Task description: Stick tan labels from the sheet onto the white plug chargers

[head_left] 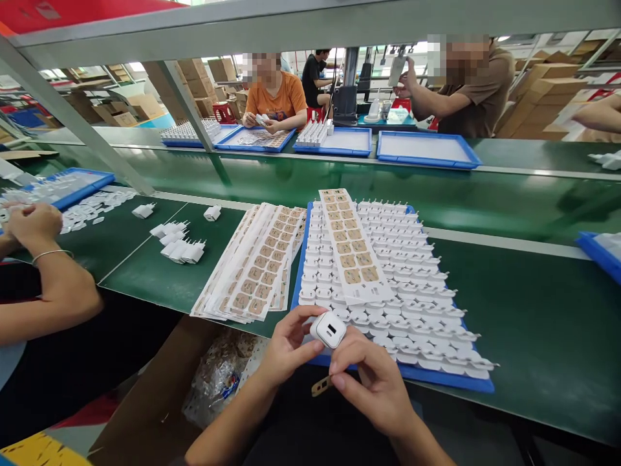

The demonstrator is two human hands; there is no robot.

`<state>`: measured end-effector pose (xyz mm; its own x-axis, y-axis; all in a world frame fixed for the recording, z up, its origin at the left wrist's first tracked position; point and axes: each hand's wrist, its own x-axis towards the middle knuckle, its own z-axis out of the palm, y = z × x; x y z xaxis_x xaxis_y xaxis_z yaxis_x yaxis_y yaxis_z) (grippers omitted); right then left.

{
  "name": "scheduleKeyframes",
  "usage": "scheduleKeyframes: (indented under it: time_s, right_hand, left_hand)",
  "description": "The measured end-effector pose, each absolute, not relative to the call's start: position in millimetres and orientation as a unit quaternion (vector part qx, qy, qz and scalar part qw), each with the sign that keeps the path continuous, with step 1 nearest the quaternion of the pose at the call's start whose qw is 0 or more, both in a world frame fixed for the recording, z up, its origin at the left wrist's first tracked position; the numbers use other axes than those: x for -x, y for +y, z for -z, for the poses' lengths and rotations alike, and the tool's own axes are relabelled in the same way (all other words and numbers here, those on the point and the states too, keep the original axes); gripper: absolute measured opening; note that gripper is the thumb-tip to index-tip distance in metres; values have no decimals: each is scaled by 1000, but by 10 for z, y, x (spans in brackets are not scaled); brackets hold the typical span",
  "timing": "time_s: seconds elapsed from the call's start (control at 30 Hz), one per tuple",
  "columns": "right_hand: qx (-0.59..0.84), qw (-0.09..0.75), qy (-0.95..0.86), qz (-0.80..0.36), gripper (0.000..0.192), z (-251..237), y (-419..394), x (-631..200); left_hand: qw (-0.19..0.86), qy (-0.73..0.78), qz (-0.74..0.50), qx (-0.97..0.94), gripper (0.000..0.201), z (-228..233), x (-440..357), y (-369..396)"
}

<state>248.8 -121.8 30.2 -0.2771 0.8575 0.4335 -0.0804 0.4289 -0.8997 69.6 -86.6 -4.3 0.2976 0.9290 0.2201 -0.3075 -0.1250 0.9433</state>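
My left hand [291,346] grips a white charger plug [328,329] between thumb and fingers, its port face turned up toward me. Close beside it, my right hand [371,375] pinches a small tan sticker [321,386] with cut-outs, held below the charger. Past my hands lies a blue tray [436,374] filled with rows of white chargers [412,285], prongs sticking out. One sheet of tan stickers [350,243] rests on top of those chargers. To the left, a fanned stack of sticker sheets [257,265] lies on the green bench.
Several loose chargers [182,249] lie on the green bench [524,310] at left. A neighbouring person's hands [33,223] are near small white pieces [94,207]. Across the line, people sit behind blue trays [427,150]. A metal beam [310,29] spans overhead; below left is a box with plastic bags [218,375].
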Motion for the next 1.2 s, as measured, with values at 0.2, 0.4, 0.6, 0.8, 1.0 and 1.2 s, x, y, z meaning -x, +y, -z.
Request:
scheduleKeyframes:
  time_s: [0.2,0.4,0.6,0.8,1.0,1.2]
  right_hand:
    - [292,525,-614,-512,9,-223,-1243,-2535]
    - [308,539,-590,-517,10,-328,-1257,-2577]
    - [409,565,-567,-439,9,-437,-1168,-2598]
    - [431,545,-552,-462,5,-431,-1140,-2580]
    - [424,543,-557,-464,5,-433,-1134,-2577]
    - [430,543,-568,-446,3,-442,-1120,-2566]
  left_hand:
    - [366,304,-469,-744,57,-8,-633,-812]
    - [295,288,-504,-759,54,-10,-649,-833]
    - [250,277,-500,-781,54,-97,-664,-841]
    - [251,271,-484,-793,56,-161,-653,-814]
    - [257,274,-473,-797,55,-171,-634,-811]
    - [254,270,-477,-797,55,-169,-633,-805]
